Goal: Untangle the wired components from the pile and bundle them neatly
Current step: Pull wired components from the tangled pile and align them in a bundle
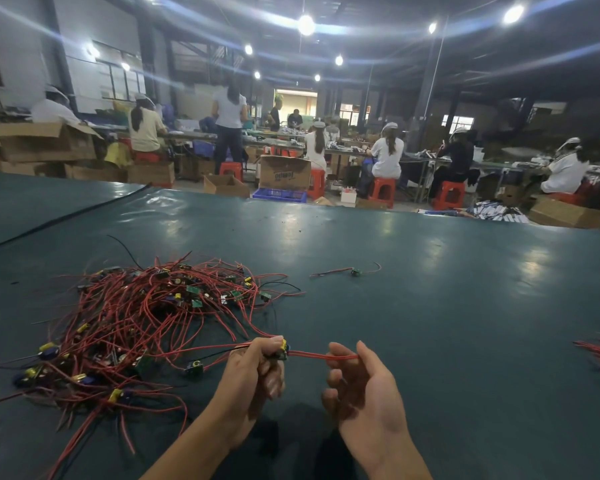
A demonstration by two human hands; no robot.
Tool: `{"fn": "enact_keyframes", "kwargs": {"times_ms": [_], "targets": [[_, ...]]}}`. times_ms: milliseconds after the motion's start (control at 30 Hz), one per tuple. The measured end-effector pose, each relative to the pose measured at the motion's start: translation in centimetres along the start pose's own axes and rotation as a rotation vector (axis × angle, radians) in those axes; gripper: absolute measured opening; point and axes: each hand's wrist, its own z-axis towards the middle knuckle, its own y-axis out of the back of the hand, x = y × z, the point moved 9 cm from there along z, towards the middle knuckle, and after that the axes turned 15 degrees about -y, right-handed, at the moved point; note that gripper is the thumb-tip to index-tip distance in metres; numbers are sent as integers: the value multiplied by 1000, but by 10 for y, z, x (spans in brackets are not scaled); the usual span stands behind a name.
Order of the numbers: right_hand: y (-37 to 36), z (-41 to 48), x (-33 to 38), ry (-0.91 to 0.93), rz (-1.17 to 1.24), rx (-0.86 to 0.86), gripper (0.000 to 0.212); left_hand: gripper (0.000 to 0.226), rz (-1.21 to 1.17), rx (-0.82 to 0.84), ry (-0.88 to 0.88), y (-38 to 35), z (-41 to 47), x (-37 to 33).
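Evidently early on, the tangled pile (136, 323) of wired parts sprawls at ten o'clock on the bench (430, 271), the left hand (257, 368) gripping one component (284, 348), the right hand (357, 386) pinching its red wires (319, 356).

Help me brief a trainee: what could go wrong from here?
Wires trail from the circuit board in the left hand back into the tangled pile; pulling may snag or drag it. The right hand pinches the board's red wires taut; a hard tug might strain their joints.
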Motion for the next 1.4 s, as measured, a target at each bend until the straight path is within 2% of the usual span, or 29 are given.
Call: {"fn": "enact_keyframes", "kwargs": {"times_ms": [167,333,467,633,733,833,967,1033,1100,1233,1400], "targets": [[9,2,8,78,-75,-109,52,36,2,21,2,-4,-2,0],[18,1,16,185,-186,-256,58,39,113,114,-87,-8,0,1],[11,1,9,227,-278,-290,58,38,146,135,-116,-7,3,3],[-17,-5,-7,329,-467,-229,36,36,245,194,-141,-4,5,7],[-17,-4,-7,347,-440,-248,22,31,276,225,-149,-5,4,7],[-11,1,-9,305,-382,-279,29,37,297,211,-144,-3,5,7],[1,1,3,273,-235,-297,29,53,212,82,-116,7,11,2],[12,0,14,267,-177,-310,30,51,176,47,-112,11,12,0],[22,-1,21,251,-142,-318,32,46,188,70,-125,8,12,-2],[30,-2,23,242,-90,-309,36,52,233,109,-120,3,10,2],[18,-3,18,335,-178,-300,37,40,150,83,-90,6,8,4]]}}
